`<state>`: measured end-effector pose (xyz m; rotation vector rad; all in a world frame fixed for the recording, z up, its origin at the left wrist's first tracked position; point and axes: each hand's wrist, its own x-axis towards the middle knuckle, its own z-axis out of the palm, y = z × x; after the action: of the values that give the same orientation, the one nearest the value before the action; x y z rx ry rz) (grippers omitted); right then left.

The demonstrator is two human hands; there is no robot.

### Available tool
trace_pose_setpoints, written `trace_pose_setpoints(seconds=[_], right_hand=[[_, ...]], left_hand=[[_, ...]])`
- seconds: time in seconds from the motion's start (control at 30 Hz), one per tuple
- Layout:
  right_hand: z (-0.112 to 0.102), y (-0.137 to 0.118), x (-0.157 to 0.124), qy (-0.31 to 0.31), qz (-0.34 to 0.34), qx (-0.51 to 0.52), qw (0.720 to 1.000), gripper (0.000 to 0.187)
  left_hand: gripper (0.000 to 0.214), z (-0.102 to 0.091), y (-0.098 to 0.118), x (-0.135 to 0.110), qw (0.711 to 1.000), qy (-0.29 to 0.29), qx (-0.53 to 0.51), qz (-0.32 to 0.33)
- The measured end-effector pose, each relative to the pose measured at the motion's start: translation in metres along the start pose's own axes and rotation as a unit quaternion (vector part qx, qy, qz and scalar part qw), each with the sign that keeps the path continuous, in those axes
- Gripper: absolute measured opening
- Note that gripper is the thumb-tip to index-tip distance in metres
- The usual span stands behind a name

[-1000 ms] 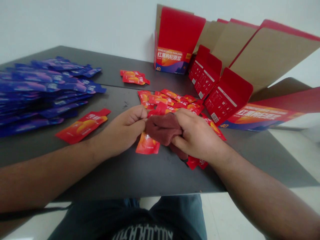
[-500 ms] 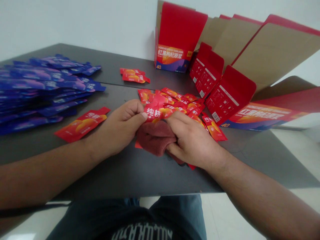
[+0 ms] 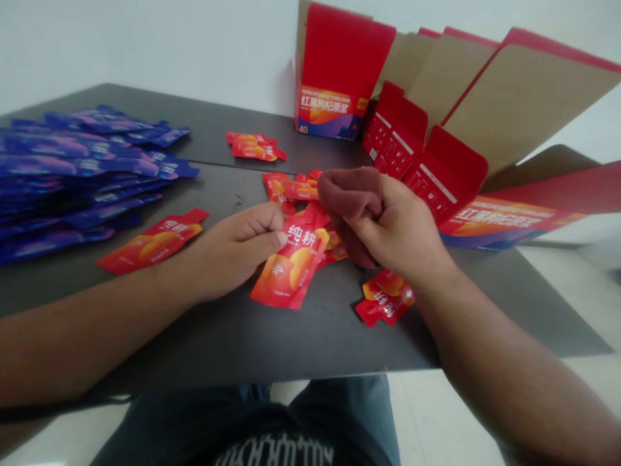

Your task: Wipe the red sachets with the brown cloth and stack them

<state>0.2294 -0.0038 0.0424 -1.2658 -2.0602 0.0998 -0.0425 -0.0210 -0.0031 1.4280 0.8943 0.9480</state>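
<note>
**Q: Hands first. What's the grip?**

A: Right hand (image 3: 392, 223) clenched around a maroon cloth (image 3: 349, 194), a fold of it standing above the fist. Left hand (image 3: 237, 252) has its fingers curled, with the thumb tip at the top of a red sachet (image 3: 291, 262). I cannot confirm a pinch.

**Q: Sachet count?**

A: Red: the one at the left thumb, one alone further left (image 3: 152, 241), one near the right wrist (image 3: 385, 298), and a far pair (image 3: 257, 149), one overlapping the other. A small red pile (image 3: 295, 189) lies behind the hands, partly hidden, so no firm count. Blue-purple sachets (image 3: 82, 175) form one heap at the left, too many to count.

**Q: Packaging and markings?**

A: One upright carton (image 3: 334, 97) and one flat printed carton blank (image 3: 504, 223), both reading 红黑枸杞原浆; the upright carton also shows "40". Two red carton flaps (image 3: 417, 155) carry small print, illegible. The red sachet at the thumb reads 纯耕.

**Q: Surface and room?**

A: Dark grey table (image 3: 233, 343) with a seam across it, white wall (image 3: 145, 52), pale tile floor (image 3: 572, 304). Person seated at the table's edge, in jeans (image 3: 330, 408).
</note>
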Motion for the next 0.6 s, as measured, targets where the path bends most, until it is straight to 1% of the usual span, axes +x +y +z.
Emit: trace_pose_setpoints(seconds=[0.03,0.1,0.17,0.23,0.3,0.37,0.43,0.5,0.57,0.6], right_hand=[[0.000,0.004,0.002,0.015,0.016,0.024,0.999,0.026],[-0.001,0.011,0.006,0.044,0.041,0.109,0.992,0.031],[-0.002,0.014,0.007,0.054,0.067,0.207,0.975,0.039],[-0.003,0.012,0.005,0.039,0.098,0.292,0.951,0.042],[-0.002,0.007,0.001,0.002,0.119,0.354,0.928,0.045],[0.000,0.002,-0.004,-0.049,0.113,0.390,0.912,0.049],[0.003,-0.001,-0.008,-0.119,0.081,0.402,0.904,0.052],[0.006,-0.003,-0.009,-0.184,0.041,0.397,0.898,0.053],[0.008,-0.005,-0.009,-0.223,0.009,0.395,0.891,0.051],[0.009,-0.006,-0.009,-0.231,0.003,0.398,0.888,0.049]], left_hand=[[0.021,0.002,0.001,0.000,0.999,0.001,-0.034,-0.011],[0.024,0.007,0.006,0.000,0.992,0.006,-0.116,-0.040],[0.023,0.012,0.014,0.001,0.978,0.016,-0.195,-0.073],[0.016,0.015,0.022,0.002,0.962,0.027,-0.250,-0.102],[0.010,0.016,0.027,0.003,0.952,0.022,-0.272,-0.139],[0.010,0.015,0.028,0.004,0.942,-0.008,-0.283,-0.181],[0.017,0.013,0.026,0.004,0.926,-0.062,-0.304,-0.215],[0.023,0.011,0.023,0.003,0.904,-0.114,-0.332,-0.244],[0.032,0.010,0.021,0.003,0.883,-0.155,-0.339,-0.286],[0.036,0.010,0.020,0.003,0.874,-0.167,-0.338,-0.306]])
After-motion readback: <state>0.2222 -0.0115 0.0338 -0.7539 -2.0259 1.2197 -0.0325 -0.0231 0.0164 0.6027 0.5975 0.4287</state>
